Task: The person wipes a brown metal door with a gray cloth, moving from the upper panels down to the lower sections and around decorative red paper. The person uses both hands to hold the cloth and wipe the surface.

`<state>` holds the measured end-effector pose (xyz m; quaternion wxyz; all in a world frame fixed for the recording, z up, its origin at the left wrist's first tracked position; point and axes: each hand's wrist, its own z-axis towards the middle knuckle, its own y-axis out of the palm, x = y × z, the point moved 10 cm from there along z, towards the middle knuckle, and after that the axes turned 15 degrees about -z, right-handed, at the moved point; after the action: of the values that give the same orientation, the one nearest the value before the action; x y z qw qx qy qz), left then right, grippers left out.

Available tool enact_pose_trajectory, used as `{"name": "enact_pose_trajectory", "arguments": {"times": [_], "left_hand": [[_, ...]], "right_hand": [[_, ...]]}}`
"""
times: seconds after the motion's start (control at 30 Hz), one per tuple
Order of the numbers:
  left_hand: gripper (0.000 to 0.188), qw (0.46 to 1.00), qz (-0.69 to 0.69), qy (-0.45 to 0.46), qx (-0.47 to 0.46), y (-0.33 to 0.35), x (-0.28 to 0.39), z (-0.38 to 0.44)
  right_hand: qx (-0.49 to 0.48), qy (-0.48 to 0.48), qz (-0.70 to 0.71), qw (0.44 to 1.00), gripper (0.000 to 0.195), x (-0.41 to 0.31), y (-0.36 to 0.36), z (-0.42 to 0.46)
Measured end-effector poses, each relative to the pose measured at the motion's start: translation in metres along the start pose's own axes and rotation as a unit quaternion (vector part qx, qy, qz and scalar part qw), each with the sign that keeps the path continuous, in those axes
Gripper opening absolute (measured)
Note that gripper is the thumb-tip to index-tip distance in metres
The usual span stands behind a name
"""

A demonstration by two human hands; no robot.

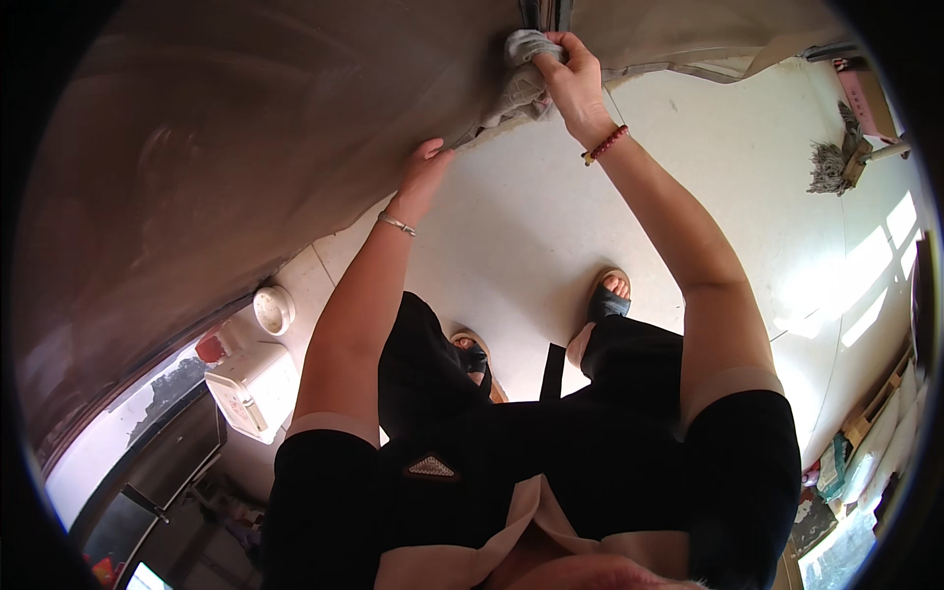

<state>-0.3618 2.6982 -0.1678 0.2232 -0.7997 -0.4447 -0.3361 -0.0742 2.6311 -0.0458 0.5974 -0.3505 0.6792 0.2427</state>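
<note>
A grey cloth (520, 85), bunched up, is pinched in my right hand (577, 81) near the top middle of the view. The cloth lies against the edge of a large brown sheet, perhaps a leather-like curtain (258, 110), which hangs across the left and top. Dark strips (546, 13) run up just beyond my right hand. My left hand (425, 169) is at the lower edge of the brown sheet, thumb apart from the fingers; whether it grips the edge is hidden.
On the pale tiled floor (516, 214) at left stand a white bowl-like container (273, 310) and a lidded white plastic box (254, 391). A mop head (833, 166) and a pink box (863, 103) are at the upper right. Bags (870, 457) lie along the right edge.
</note>
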Motion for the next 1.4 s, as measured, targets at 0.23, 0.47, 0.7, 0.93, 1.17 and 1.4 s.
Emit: {"name": "enact_pose_trajectory", "arguments": {"times": [0.23,0.47,0.7,0.93,1.17,1.4], "left_hand": [[0.051,0.997,-0.07,0.024,0.034,-0.014,0.024,-0.016],[0.06,0.987,-0.138,0.077,0.04,-0.032,0.064,-0.056],[0.09,0.948,-0.305,0.084,0.044,-0.04,0.091,-0.065],[0.115,0.955,-0.291,0.061,0.01,-0.029,0.09,-0.054],[0.112,0.958,-0.281,0.06,0.006,-0.035,0.084,-0.051],[0.108,0.949,-0.311,0.056,0.007,-0.028,0.088,-0.047]], "right_hand": [[0.087,-0.631,-0.215,0.74,0.06,-0.234,0.077,-0.115],[-0.117,-0.314,-0.46,0.822,0.035,0.017,0.115,-0.037],[-0.095,-0.139,0.041,0.985,0.023,-0.144,0.049,-0.048],[0.274,-0.612,-0.214,0.71,0.047,-0.364,0.051,-0.147],[0.209,-0.622,-0.412,0.632,0.052,-0.191,0.117,-0.093],[-0.156,-0.405,-0.52,0.736,0.051,-0.052,0.108,-0.051]]}}
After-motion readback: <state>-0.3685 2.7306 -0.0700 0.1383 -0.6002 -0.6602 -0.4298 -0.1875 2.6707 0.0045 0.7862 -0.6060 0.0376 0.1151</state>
